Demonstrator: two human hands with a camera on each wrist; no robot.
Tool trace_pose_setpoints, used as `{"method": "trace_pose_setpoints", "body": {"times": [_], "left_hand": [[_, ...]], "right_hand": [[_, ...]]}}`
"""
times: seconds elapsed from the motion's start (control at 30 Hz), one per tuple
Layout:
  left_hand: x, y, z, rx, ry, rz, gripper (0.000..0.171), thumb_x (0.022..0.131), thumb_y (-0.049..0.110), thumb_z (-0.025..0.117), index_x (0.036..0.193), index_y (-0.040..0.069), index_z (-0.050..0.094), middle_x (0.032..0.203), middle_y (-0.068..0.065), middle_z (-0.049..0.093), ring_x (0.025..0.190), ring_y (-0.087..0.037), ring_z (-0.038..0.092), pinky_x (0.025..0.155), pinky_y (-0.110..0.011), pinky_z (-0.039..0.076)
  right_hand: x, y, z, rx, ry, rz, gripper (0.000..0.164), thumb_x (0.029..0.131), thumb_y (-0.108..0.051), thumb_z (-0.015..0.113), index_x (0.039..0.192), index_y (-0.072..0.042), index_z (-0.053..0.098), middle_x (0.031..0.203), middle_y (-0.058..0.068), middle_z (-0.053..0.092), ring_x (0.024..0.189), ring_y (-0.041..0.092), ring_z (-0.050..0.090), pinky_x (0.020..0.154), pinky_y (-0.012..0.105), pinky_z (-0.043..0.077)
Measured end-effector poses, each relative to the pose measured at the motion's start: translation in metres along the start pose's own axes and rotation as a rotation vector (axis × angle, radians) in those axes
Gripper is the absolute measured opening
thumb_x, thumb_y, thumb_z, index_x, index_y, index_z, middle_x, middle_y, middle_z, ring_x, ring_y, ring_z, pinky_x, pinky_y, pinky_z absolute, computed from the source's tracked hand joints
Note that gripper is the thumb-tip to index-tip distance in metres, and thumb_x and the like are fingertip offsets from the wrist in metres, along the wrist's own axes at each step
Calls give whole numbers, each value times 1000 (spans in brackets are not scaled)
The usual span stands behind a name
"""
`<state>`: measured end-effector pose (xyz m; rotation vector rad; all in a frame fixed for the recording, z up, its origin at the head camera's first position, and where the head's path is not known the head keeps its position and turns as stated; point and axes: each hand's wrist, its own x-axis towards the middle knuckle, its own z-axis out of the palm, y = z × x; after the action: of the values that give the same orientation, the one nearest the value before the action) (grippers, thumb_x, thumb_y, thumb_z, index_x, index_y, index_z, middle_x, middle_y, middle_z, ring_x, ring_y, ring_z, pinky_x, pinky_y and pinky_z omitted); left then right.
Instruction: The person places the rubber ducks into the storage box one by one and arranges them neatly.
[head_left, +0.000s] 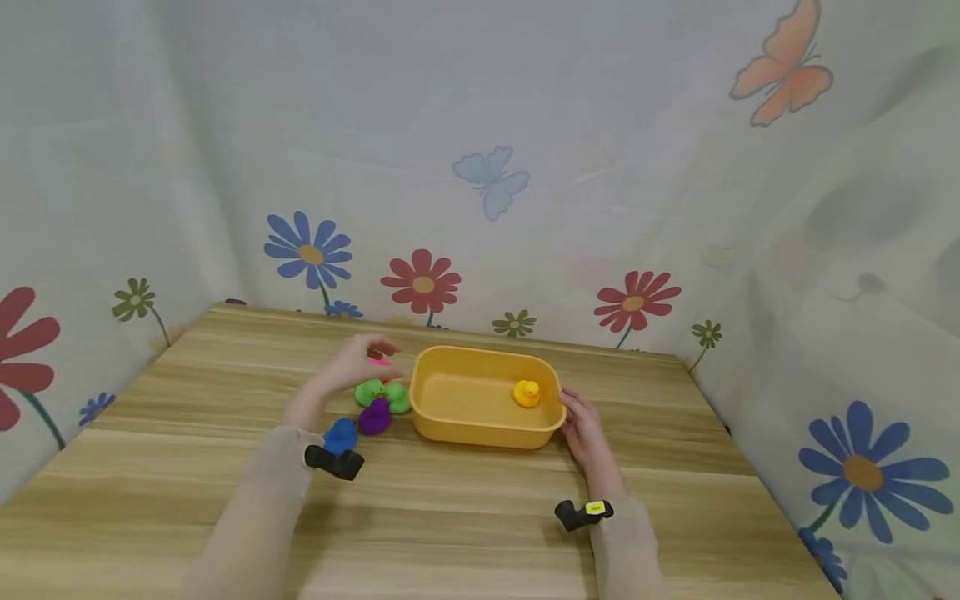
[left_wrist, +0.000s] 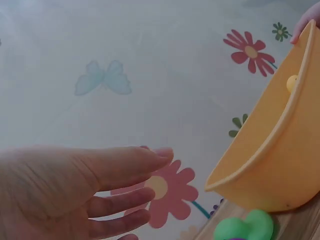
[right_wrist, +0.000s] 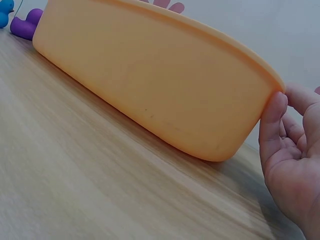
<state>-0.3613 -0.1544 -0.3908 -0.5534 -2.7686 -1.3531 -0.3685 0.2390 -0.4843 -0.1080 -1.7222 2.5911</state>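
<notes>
A yellow-orange plastic tub (head_left: 480, 435) sits on the wooden table, with one yellow rubber duck (head_left: 527, 394) inside near its right end. My right hand (head_left: 583, 423) holds that end; in the right wrist view its thumb (right_wrist: 274, 111) and forefinger meet the tub's corner just under the rim. My left hand (head_left: 358, 363) hovers left of the tub, its fingers loosely extended and nothing in them. Below it are green ducks (head_left: 397, 398), a purple duck (head_left: 375, 417) and a blue duck (head_left: 341, 435). Something pink and red (head_left: 381, 363) shows partly behind the left hand's fingers.
The wooden table (head_left: 450, 517) ends at a hanging cloth (head_left: 375, 125) printed with flowers and butterflies, which also runs along both sides. Each wrist wears a black strap mount (head_left: 333, 461). The blue duck lies close by the left sleeve.
</notes>
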Motion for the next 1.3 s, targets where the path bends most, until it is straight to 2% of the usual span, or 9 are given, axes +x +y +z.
{"method": "trace_pose_setpoints", "body": {"times": [0.17,0.3,0.4,0.5,0.67,0.77,0.9,1.07,1.3], "left_hand": [[-12,-16,-15,49,-88,-18,50,82,20,79,118,-9,61,120,-29,61,112,-44,56,95,-49,50],[-23,-23,-21,91,-239,-93,55,77,19,83,118,-7,59,120,-25,59,115,-43,52,95,-48,50],[-30,-27,-22,103,-348,-129,57,74,15,85,118,-6,56,123,-23,57,116,-42,48,94,-46,48],[-33,-31,-22,103,-401,-119,56,71,10,86,114,-6,55,121,-21,58,111,-38,49,91,-41,47],[-36,-38,-22,150,-438,-153,47,68,8,88,101,-2,56,99,-8,56,92,-21,49,78,-28,44],[-39,-42,-21,201,-451,-220,42,68,10,89,95,1,58,91,-3,55,86,-17,49,75,-26,42],[-43,-44,-19,251,-448,-283,40,68,16,88,92,3,59,90,-3,58,86,-18,51,76,-28,42],[-43,-45,-18,252,-427,-308,37,70,14,86,93,2,60,91,-5,59,87,-20,52,76,-29,42],[-43,-50,-26,181,-368,-284,35,70,0,79,96,-1,57,94,-9,57,89,-22,52,77,-30,45]], "right_hand": [[1,1,-1,9,4,-4,19,100,-8,51,119,-4,54,87,-5,70,71,2,63,62,15,49],[1,2,-1,-2,-5,1,30,101,-10,50,128,1,47,88,-7,70,73,1,63,63,14,49],[2,3,-1,-13,-8,-5,30,101,-9,49,129,2,45,88,-7,69,73,1,63,64,14,48],[1,4,-1,-7,-4,-9,25,101,-8,49,125,-1,48,88,-6,69,73,1,63,63,14,49],[0,4,0,-5,-2,-13,22,101,-8,48,123,-2,49,88,-7,69,73,1,63,65,14,49],[-1,4,1,-12,-3,-12,26,101,-8,48,126,0,47,88,-8,69,74,0,63,65,14,50],[-3,3,1,-18,-3,1,32,102,-9,48,131,2,44,88,-8,69,72,0,63,65,14,49],[-4,3,2,-16,5,13,32,101,-10,50,131,1,44,86,-8,68,70,0,62,63,13,48],[-4,2,4,-22,-7,12,35,101,-12,51,134,0,43,89,-9,68,74,-1,63,66,13,49]]}}
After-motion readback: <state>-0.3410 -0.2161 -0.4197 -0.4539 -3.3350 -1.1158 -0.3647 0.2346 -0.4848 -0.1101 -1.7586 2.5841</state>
